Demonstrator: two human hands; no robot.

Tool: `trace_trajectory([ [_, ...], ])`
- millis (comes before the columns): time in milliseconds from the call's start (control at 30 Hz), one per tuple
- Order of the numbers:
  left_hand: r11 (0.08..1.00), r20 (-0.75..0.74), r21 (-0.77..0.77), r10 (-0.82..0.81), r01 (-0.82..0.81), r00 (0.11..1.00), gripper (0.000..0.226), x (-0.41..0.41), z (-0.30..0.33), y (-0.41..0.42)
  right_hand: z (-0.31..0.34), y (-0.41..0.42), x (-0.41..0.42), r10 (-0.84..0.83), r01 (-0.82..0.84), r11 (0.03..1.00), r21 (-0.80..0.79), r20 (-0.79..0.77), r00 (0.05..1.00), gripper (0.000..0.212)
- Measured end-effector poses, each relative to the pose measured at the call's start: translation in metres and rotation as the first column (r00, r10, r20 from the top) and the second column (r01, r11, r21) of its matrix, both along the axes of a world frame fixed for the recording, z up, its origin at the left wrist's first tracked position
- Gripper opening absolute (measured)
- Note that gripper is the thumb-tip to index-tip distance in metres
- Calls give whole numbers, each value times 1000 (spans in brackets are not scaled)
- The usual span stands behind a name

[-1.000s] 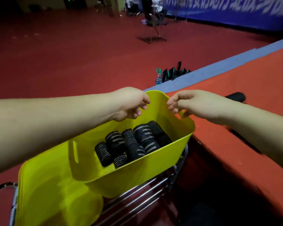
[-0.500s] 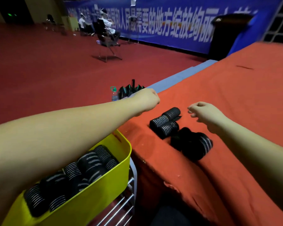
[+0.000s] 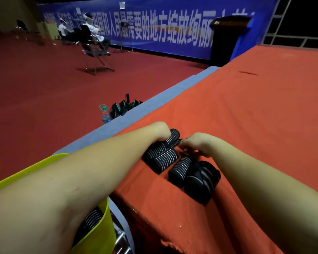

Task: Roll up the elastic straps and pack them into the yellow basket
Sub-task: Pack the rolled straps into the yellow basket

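Several rolled black elastic straps with white stripes (image 3: 165, 156) lie in a cluster on the orange cloth-covered table (image 3: 255, 110). My left hand (image 3: 159, 131) curls over the farthest roll (image 3: 173, 135) at the cluster's far end. My right hand (image 3: 196, 143) has its fingers curled down on the right side of the same roll, pinching at a strap end. Nearer me lie a striped roll (image 3: 180, 169) and a bulkier dark bundle (image 3: 202, 182). The yellow basket (image 3: 97, 235) stands at lower left under my left forearm, with rolled straps (image 3: 92, 219) inside.
The basket rests on a metal rack (image 3: 121, 241) beside the table. A water bottle (image 3: 105, 115) and a dark folded object (image 3: 126, 107) stand on the red floor past the grey ledge. People sit on chairs (image 3: 95, 52) far off by a blue banner.
Both hands left the yellow basket's rim, swung right over the table, and now come down onto the farthest rolled straps. The view turned from the basket to the table.
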State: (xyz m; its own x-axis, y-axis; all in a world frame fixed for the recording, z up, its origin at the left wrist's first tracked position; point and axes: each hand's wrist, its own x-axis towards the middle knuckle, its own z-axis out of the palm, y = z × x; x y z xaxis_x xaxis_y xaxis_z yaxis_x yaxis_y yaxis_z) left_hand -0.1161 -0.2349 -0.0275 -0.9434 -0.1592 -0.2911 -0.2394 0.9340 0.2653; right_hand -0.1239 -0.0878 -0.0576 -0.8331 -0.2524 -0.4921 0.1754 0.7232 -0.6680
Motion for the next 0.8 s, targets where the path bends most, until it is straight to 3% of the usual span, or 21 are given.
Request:
trace_trajectory([
  [100,1000,27,14,-11,11,1000,47,1,-1,10,-1,3,1,34,-34,999,-30,0,999,31],
  [367,997,85,51,-60,55,995,35,-12,-10,12,-2,7,3,60,-51,990,-134,67,996,27],
  [467,997,-1,52,-53,53,999,19,-8,3,17,3,9,6,2,6,981,-195,41,999,14],
  [533,987,-82,163,7,7,997,17,-4,16,13,11,11,6,-91,88,950,-299,4,996,14],
  [600,903,-137,428,110,-41,984,18,3,29,6,25,13,7,-168,141,900,-412,-30,985,21],
  [667,731,-115,680,188,-61,976,17,13,40,-4,40,14,15,-171,126,872,-473,-53,984,19],
  [733,559,-56,825,227,-83,972,13,27,47,-15,53,11,27,-151,94,855,-510,-72,986,18],
  [800,445,-13,891,230,-93,973,8,49,55,-25,62,5,41,-118,47,848,-528,-101,988,31],
])
